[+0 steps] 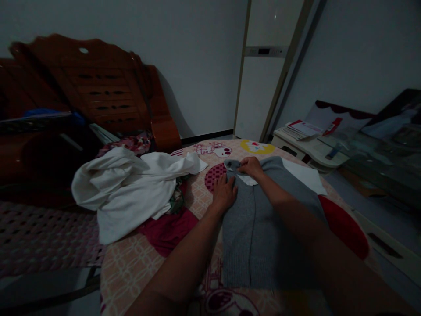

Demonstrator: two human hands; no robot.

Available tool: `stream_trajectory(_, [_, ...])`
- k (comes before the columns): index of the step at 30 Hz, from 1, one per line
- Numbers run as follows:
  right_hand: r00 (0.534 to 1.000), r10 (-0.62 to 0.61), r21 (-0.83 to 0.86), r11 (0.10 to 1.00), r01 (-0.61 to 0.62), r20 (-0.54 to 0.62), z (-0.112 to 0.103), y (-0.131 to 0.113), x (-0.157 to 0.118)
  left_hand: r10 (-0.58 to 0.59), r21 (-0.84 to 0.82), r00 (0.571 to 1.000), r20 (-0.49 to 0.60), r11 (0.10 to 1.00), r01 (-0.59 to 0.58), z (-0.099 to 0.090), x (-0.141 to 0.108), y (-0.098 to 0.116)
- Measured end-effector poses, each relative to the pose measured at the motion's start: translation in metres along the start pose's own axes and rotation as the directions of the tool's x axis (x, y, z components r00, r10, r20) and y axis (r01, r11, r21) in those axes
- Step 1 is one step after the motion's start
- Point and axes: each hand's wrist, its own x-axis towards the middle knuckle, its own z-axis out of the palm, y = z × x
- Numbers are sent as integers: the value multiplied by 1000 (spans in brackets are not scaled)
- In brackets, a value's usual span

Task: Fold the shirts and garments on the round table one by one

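A grey knit garment (272, 228) lies spread on the patterned round table (128, 272), with white cloth (304, 175) showing from under its right side. My left hand (225, 192) rests with fingers apart on the garment's upper left edge. Near the collar, my right hand (250, 167) pinches a bit of the grey fabric. Left of my hands lies a crumpled white garment (131, 188), partly over a dark red cloth (171, 230) and a green patterned one.
A carved wooden chair (108, 92) stands behind the table at the left, a woven pink seat (46, 237) below it. Papers (304, 129) lie on a white cabinet at the right, beside a glass-topped table. A tall white appliance (263, 87) stands at the back.
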Motion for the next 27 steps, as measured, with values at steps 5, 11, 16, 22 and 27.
stream_trajectory(5, [995, 41, 95, 994, -50, 93, -11, -23, 4, 0, -7, 1000, -1, 1000, 0, 0, 0, 0])
stream_trajectory(11, [991, 133, 42, 990, -134, 29, -31, -48, 11, 1, -9, 1000, 2, 1000, -1, 2, 0, 0])
stream_trajectory(16, [972, 111, 96, 991, -93, -207, -27, -44, 41, 1, 1, 1000, 4, 1000, -1, 2, 0, 0])
stream_trajectory(22, [943, -212, -110, 976, 189, -258, -5, -29, 75, 6, 33, 1000, 2, 999, -6, 3, -3, 3])
stream_trajectory(27, [937, -343, -216, 921, 324, -58, 20, -10, 78, 9, 54, 1000, 16, 998, -10, 1, -5, 5])
